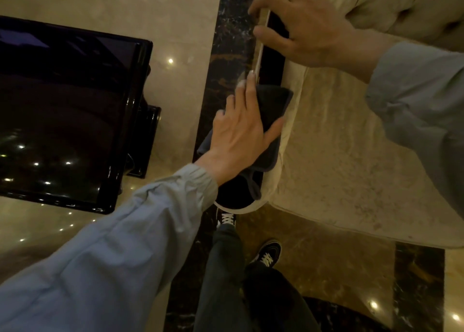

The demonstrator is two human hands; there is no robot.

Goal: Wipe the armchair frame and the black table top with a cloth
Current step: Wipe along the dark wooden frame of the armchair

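Pressing flat with fingers spread, the left hand (241, 130) holds a dark cloth (272, 120) on the armchair's black frame rail (275, 55); the right hand (301, 28) grips that rail farther along. The black desk (62, 100) stands apart, left.

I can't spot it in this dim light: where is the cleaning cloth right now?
In the head view, the dark cloth lies mid-frame on the armchair's black arm, pressed under the left hand, beside the cream seat cushion.
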